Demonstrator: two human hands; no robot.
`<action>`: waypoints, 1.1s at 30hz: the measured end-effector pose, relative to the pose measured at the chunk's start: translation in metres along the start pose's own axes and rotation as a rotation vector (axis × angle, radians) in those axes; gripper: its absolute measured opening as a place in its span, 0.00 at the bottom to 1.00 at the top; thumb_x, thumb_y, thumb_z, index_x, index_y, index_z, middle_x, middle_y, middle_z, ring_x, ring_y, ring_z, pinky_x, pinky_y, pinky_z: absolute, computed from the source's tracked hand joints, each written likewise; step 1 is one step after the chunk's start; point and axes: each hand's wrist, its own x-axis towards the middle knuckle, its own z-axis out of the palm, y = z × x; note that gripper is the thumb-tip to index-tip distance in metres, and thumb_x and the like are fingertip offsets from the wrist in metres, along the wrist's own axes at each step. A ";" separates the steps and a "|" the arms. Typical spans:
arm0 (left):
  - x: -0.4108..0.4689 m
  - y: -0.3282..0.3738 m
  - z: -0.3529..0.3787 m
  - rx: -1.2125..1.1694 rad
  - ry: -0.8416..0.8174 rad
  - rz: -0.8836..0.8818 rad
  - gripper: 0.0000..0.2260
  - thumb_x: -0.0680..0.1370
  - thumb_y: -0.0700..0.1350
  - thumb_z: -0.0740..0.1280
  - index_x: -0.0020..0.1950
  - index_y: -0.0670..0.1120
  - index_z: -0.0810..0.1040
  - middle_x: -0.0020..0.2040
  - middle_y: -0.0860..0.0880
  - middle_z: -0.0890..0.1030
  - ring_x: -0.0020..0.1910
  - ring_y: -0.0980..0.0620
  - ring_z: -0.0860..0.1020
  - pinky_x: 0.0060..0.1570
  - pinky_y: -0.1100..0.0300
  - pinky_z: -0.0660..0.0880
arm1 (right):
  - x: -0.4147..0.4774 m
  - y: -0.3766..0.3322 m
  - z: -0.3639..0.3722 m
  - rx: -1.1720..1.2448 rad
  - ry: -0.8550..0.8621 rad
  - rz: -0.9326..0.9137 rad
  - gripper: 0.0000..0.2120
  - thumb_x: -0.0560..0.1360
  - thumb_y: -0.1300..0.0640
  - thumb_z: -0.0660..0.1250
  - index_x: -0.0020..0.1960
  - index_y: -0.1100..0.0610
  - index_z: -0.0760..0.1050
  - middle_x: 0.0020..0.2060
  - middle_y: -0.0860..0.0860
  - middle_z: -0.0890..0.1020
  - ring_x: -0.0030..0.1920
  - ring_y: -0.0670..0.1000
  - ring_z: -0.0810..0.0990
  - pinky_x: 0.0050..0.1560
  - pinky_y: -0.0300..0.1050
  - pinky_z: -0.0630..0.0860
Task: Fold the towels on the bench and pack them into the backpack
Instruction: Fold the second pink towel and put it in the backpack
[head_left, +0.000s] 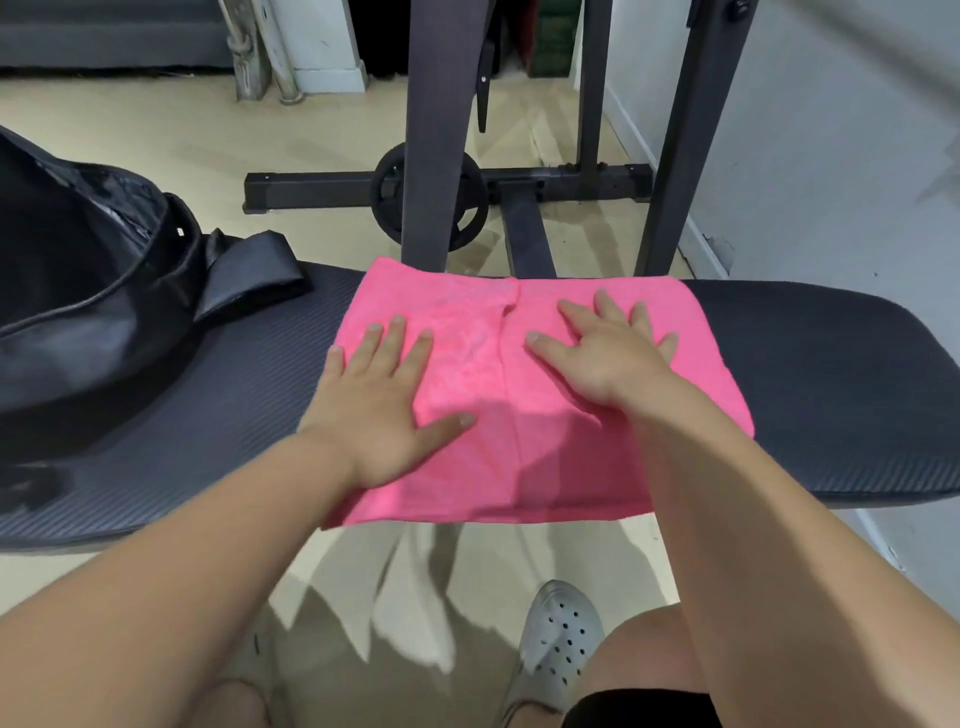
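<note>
Both hands (488, 384) lie flat, fingers spread, on the pink towel (483, 332).

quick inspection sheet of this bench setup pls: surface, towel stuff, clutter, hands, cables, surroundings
surface: black padded bench, ribbed cover
job's things: pink towel lying flat across the bench, near edge overhanging; black backpack on the left end, seems unzipped
clutter: nothing seen
grippers: left hand and right hand both flat on the towel, fingers spread
cables: nothing seen
surroundings: dark rack frame and weight plate behind the bench, grey shoe below
</note>
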 end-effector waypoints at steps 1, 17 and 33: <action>0.001 -0.009 -0.003 0.016 -0.016 0.011 0.49 0.67 0.81 0.38 0.81 0.54 0.36 0.81 0.49 0.34 0.81 0.47 0.37 0.78 0.40 0.41 | -0.001 0.000 0.002 -0.028 -0.025 -0.018 0.39 0.75 0.25 0.53 0.81 0.38 0.50 0.83 0.47 0.45 0.81 0.62 0.40 0.75 0.73 0.39; -0.053 0.040 0.011 -0.168 0.316 0.344 0.22 0.69 0.67 0.69 0.41 0.54 0.63 0.39 0.53 0.68 0.38 0.47 0.69 0.39 0.51 0.72 | -0.002 -0.058 0.021 0.246 0.167 -0.331 0.24 0.80 0.36 0.58 0.74 0.42 0.70 0.67 0.47 0.76 0.70 0.56 0.65 0.69 0.56 0.61; -0.074 0.062 -0.046 -0.553 0.781 0.305 0.07 0.76 0.43 0.70 0.39 0.44 0.78 0.32 0.51 0.74 0.33 0.53 0.69 0.36 0.62 0.66 | -0.010 -0.046 -0.032 1.322 0.075 -0.355 0.19 0.80 0.50 0.67 0.70 0.50 0.76 0.65 0.48 0.81 0.66 0.49 0.79 0.69 0.51 0.74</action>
